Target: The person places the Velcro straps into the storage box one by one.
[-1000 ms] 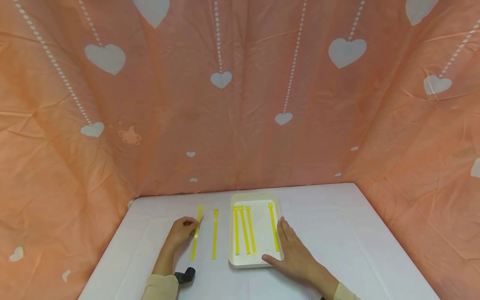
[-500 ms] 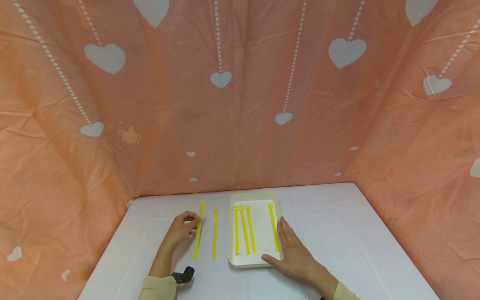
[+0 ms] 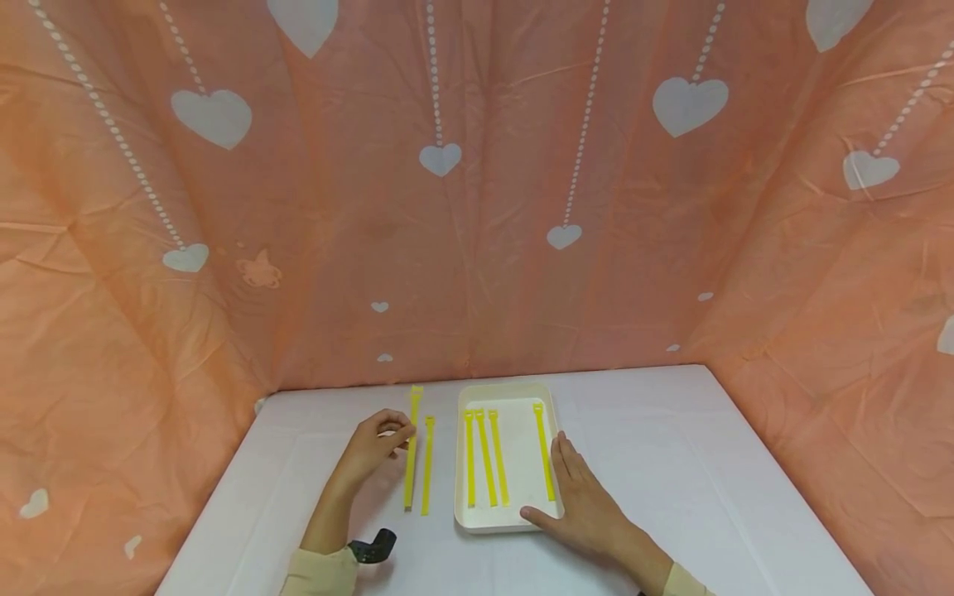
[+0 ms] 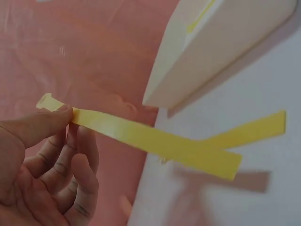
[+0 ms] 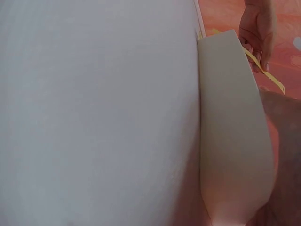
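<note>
Between thumb and fingertips, my left hand (image 3: pixel 374 447) pinches a yellow hook-and-loop cable tie (image 3: pixel 410 484) near its slotted head. In the left wrist view the held tie (image 4: pixel 141 134) slants above the table, its shadow below its tail. Another tie (image 3: pixel 426 476) lies flat just right of it. My right hand (image 3: pixel 592 507) rests against the right side of a shallow cream tray (image 3: pixel 507 527), fingers straight along the wall and thumb over the front right corner. Inside the tray, three ties (image 3: pixel 487 463) lie at the left and one tie (image 3: pixel 543 451) at the right.
A white cloth (image 3: pixel 715 463) covers the table. Pink curtains (image 3: pixel 477 273) with white hearts enclose the back and both sides. A black wrist device (image 3: pixel 375 546) is strapped at the left cuff. The tray's outer wall (image 5: pixel 235 122) fills part of the right wrist view.
My left hand has lifted the pinched cable tie and moved it right and slightly away, close to the tie lying on the table. The right hand and the tray have stayed put.
</note>
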The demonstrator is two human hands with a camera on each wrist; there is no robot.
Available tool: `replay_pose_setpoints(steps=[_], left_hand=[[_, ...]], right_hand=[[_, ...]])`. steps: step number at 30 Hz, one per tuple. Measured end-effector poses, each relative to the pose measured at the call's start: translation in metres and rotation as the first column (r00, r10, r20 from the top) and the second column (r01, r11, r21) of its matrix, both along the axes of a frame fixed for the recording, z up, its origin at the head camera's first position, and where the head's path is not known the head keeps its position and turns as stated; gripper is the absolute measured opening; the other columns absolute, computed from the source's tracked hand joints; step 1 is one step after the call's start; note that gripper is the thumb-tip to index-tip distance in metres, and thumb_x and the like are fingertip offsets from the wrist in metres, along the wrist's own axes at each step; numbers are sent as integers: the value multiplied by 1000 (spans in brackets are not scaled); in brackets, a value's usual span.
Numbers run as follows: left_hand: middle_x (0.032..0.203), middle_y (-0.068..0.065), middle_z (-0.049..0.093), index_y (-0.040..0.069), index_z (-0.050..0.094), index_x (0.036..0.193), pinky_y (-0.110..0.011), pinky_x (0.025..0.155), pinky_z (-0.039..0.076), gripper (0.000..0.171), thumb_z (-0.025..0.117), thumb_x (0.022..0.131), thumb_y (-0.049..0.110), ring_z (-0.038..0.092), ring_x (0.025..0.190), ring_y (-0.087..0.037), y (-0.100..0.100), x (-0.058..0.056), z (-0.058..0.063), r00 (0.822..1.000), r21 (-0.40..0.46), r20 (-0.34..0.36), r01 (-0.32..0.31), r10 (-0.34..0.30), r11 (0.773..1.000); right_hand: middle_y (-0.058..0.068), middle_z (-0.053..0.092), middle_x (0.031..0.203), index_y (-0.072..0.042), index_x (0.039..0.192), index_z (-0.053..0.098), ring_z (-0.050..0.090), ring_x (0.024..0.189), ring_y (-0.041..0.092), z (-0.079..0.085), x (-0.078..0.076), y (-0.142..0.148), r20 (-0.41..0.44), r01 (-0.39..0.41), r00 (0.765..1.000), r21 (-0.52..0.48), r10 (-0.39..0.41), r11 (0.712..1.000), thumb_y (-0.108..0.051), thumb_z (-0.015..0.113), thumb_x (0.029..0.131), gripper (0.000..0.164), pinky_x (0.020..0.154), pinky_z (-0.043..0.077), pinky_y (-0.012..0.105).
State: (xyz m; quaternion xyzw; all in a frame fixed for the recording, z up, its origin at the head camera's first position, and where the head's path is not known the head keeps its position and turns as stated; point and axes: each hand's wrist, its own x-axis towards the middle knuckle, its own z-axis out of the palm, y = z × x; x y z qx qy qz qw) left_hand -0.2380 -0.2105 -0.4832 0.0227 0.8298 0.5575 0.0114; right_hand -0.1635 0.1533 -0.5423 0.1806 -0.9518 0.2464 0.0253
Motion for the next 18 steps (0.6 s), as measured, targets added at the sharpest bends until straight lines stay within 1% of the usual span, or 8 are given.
replay_pose_setpoints(steps=[3, 7, 13, 18], left_hand=[[100, -13, 76, -2, 68, 112, -28, 66, 58, 18, 75, 101, 11, 74, 84, -21, 6, 1, 4, 1000, 12, -7, 8, -8, 1000], [102, -16, 76, -2, 69, 112, -28, 65, 58, 18, 75, 101, 10, 75, 84, -22, 15, 2, 10, 1000, 21, -15, 25, -24, 999], [99, -10, 76, -2, 69, 111, -28, 65, 59, 16, 75, 101, 9, 75, 83, -22, 28, 3, 15, 999, 26, -24, 38, -37, 999], [97, -10, 76, -2, 70, 110, -30, 67, 61, 15, 76, 100, 7, 75, 82, -23, 38, 1, 18, 998, 45, -43, 42, -41, 998]], right_hand=[[28, 13, 176, 10, 167, 18, 19, 163, 43, 0, 0, 0, -13, -3, 1000, -10, 3, 1000, -73, 66, 94, 121, 130, 26, 57], [28, 14, 176, 10, 167, 19, 19, 163, 43, -2, 0, 0, -9, 1, 1000, -17, -1, 1000, -74, 67, 93, 121, 129, 27, 58], [26, 10, 177, 8, 168, 14, 15, 164, 40, -2, -1, 1, 17, 2, 1000, 2, -2, 1000, -76, 64, 94, 122, 131, 22, 54], [28, 15, 176, 10, 166, 19, 20, 163, 43, -4, -2, 1, -25, 0, 1000, -2, 0, 1000, -75, 66, 93, 122, 129, 28, 57]])
